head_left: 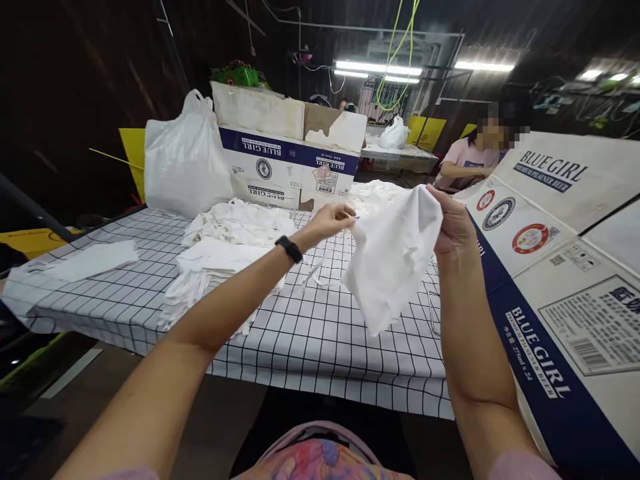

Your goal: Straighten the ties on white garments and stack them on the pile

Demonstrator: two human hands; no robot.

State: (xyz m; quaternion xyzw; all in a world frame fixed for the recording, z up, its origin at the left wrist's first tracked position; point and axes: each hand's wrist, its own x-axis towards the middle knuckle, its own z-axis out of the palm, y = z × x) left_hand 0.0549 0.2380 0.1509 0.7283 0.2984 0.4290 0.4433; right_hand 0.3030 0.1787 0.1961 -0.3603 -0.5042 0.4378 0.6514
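Note:
A white piece of cloth hangs in the air over the table, creased, with a ragged lower edge. My right hand pinches its upper right corner. At the cloth's left edge, my left hand is closed, thumb and fingers pinching the border; a tiny dark detail by the fingertips is too small to name. Below the cloth, thin white scraps lie on the checked tablecloth. To the left of my hands is a stack of white cloth pieces, with a loose white heap behind it.
A tall Blue Girl beer carton stands close on my right, and another carton at the back. A full white plastic bag sits back left. A flat white piece lies far left. Another person works beyond the right carton.

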